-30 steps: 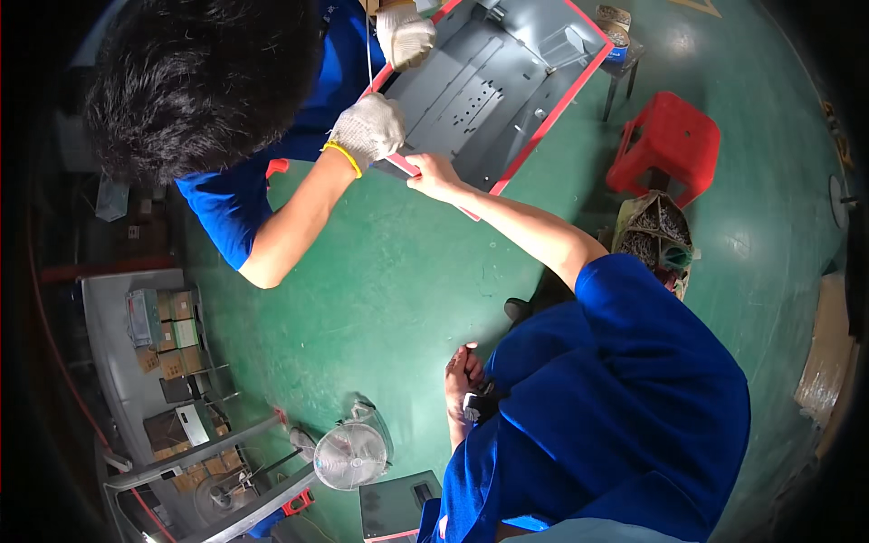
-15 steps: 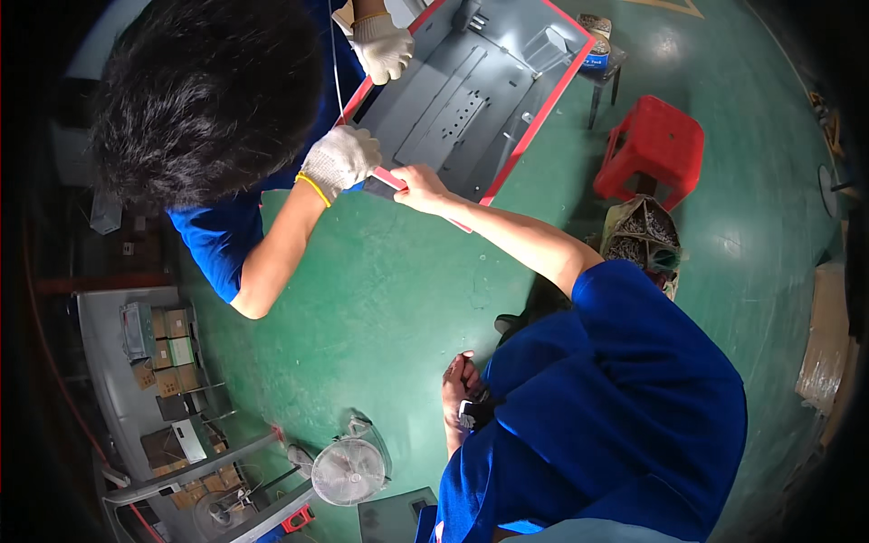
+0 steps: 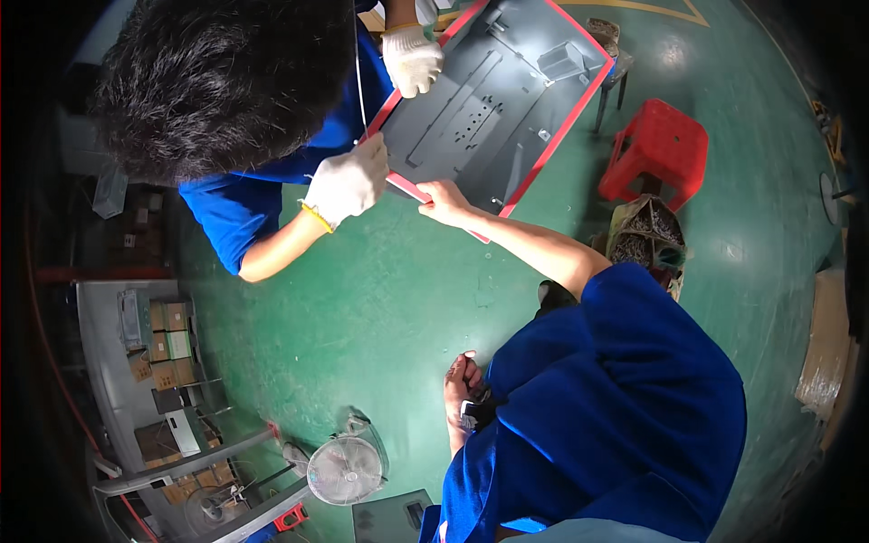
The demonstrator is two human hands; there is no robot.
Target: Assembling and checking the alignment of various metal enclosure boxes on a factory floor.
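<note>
A grey metal cabinet (image 3: 444,118), open side up with red-edged rims, is held between a co-worker and me. My right hand (image 3: 445,203) is closed round its near red rim, towards the lower corner. My left hand (image 3: 462,376) hangs low beside my body with its fingers curled, and anything inside them is hidden. A dark band with a light watch (image 3: 468,415) sits on that wrist. On the cabinet's left rim rests one white-gloved hand (image 3: 413,61) of the co-worker. Their other gloved hand (image 3: 348,184) is at the left corner, near mine.
A red plastic stool (image 3: 659,149) stands right of the cabinet, by a sack of small metal parts (image 3: 647,231). Behind it is a small dark stool (image 3: 614,86) with a tin. A floor fan (image 3: 346,471) and shelved boxes (image 3: 169,344) are at lower left.
The cabinet has shifted a little to the right and down, my right hand moving with it. Both of the co-worker's gloved hands have moved too. My left hand has stayed nearly still.
</note>
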